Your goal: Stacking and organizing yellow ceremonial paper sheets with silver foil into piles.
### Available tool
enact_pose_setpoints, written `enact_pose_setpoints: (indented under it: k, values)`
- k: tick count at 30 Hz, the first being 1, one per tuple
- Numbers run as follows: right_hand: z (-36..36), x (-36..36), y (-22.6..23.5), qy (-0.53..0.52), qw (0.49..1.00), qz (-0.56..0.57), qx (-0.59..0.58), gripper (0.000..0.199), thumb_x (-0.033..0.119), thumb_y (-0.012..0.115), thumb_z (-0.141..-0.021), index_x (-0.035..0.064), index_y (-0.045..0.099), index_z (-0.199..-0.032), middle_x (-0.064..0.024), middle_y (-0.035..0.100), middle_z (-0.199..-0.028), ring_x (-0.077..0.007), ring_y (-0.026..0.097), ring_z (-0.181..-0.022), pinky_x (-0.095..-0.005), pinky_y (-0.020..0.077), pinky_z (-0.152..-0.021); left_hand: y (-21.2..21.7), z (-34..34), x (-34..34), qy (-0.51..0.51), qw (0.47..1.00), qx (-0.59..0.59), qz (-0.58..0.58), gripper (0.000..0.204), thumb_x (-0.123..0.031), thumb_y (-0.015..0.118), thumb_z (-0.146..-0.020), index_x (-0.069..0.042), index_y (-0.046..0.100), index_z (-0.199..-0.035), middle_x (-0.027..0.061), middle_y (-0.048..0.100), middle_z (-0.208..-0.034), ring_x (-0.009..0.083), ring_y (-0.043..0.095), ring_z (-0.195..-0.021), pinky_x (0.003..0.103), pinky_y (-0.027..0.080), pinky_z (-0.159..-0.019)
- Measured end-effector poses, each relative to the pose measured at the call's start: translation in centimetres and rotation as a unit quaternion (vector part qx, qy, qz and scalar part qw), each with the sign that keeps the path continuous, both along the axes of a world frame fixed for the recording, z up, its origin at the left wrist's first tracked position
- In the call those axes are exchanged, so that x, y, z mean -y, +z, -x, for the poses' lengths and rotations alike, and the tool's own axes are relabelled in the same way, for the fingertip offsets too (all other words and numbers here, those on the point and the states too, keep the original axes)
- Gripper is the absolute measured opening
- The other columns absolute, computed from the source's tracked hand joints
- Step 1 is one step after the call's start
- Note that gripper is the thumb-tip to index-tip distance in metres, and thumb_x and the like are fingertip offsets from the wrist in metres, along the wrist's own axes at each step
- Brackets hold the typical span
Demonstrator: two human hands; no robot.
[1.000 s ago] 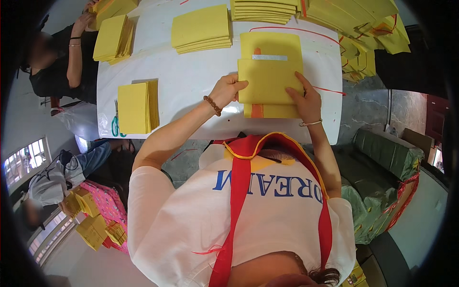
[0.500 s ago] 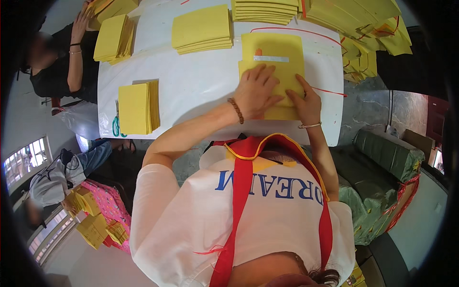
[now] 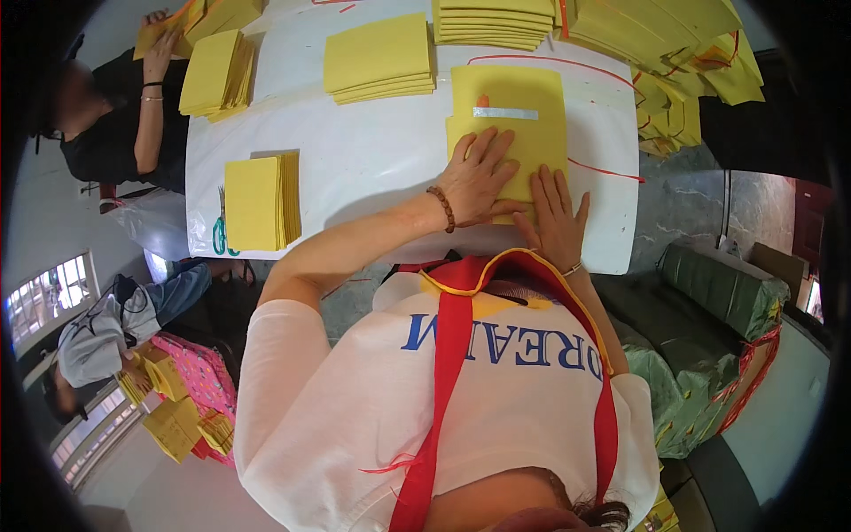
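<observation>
A yellow paper envelope or folded sheet (image 3: 510,89) lies on the white table; I cannot tell exactly which. Across its upper part runs a pale silvery strip (image 3: 505,113), with a small orange mark just above. My left hand (image 3: 479,180) rests flat on the lower left of the yellow paper, fingers spread and pointing away from me. Beside it, my right hand (image 3: 554,215) lies on the lower right edge with its fingers stretched out. Neither hand grips anything. Both hands cover much of the paper's lower part.
Stacks of yellow paper stand on the table, one at the left (image 3: 257,202) by green-handled scissors (image 3: 221,232), another farther off (image 3: 377,55). Red cord (image 3: 612,170) lies at the right. A co-worker (image 3: 115,133) handles yellow paper at the far left. Green wrapped bales (image 3: 718,288) stand at right.
My right hand has come down from the paper's right edge toward its near edge and flattened out. My left hand has shifted slightly nearer, fingers straighter.
</observation>
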State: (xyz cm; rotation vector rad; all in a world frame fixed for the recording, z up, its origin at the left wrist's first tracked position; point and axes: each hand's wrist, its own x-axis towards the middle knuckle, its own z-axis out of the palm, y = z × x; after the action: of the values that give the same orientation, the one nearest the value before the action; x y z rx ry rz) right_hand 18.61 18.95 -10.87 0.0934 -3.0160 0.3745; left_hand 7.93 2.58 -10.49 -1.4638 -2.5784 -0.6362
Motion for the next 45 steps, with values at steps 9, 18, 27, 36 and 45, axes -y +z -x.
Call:
enact_pose_setpoints:
  k: [9, 18, 27, 36, 45]
  values:
    - [0.5, -2.8, 1.7, -0.021, 0.938, 0.335, 0.086, 0.051, 0.031, 0.039, -0.093, 0.0030, 0.035, -0.135, -0.0107, 0.033, -0.141, -0.0251, 0.028, -0.132, -0.0451, 0.0176, -0.106, 0.1, -1.0, -1.5, -0.020, 0.960, -0.259, 0.108, 0.043, -0.030, 0.058, -0.078, 0.001, 0.053, -0.108, 0.0207, 0.058, -0.103, 0.0288, 0.056, -0.086, 0.033, 0.047, -0.068]
    - [-0.5, -3.2, 2.7, -0.161, 0.816, 0.554, -0.029, 0.043, 0.024, 0.035, -0.096, -0.0002, 0.039, -0.132, -0.0123, 0.042, -0.135, -0.0224, 0.037, -0.126, -0.0321, 0.0261, -0.104, 7.5, 6.6, 6.0, 0.017, 0.992, -0.071, -0.100, 0.044, -0.001, 0.054, -0.070, -0.006, 0.053, -0.115, 0.0124, 0.062, -0.091, 0.0292, 0.059, -0.082, 0.039, 0.049, -0.071]
    - [0.3, -2.6, 1.8, -0.189, 0.817, 0.541, -0.060, 0.034, 0.020, 0.039, -0.095, -0.0022, 0.054, -0.116, -0.0117, 0.057, -0.116, -0.0191, 0.049, -0.111, -0.0298, 0.0335, -0.097, 1.2, 16.6, 11.6, 0.119, 0.967, -0.226, 0.010, 0.049, -0.003, 0.056, -0.073, -0.010, 0.049, -0.122, 0.0110, 0.057, -0.113, 0.0257, 0.055, -0.102, 0.036, 0.044, -0.085]
    - [0.2, -2.2, 0.2, -0.185, 0.830, 0.525, -0.030, 0.027, 0.014, 0.044, -0.093, -0.0020, 0.058, -0.109, -0.0103, 0.060, -0.107, -0.0174, 0.054, -0.102, -0.0277, 0.0387, -0.091, -1.0, 18.1, 12.0, 0.095, 0.967, -0.217, 0.093, 0.045, -0.005, 0.053, -0.076, -0.012, 0.051, -0.120, 0.0094, 0.055, -0.115, 0.0250, 0.053, -0.104, 0.037, 0.042, -0.087]
    - [-0.3, -2.0, -0.9, -0.211, 0.831, 0.514, -0.034, 0.024, 0.012, 0.046, -0.091, -0.0001, 0.058, -0.108, -0.0096, 0.060, -0.107, -0.0180, 0.054, -0.102, -0.0284, 0.0396, -0.090, -3.6, 15.8, 12.3, 0.122, 0.989, -0.034, 0.080, 0.065, -0.006, 0.058, -0.069, -0.011, 0.038, -0.131, 0.0170, 0.035, -0.134, 0.0333, 0.032, -0.124, 0.044, 0.028, -0.100]
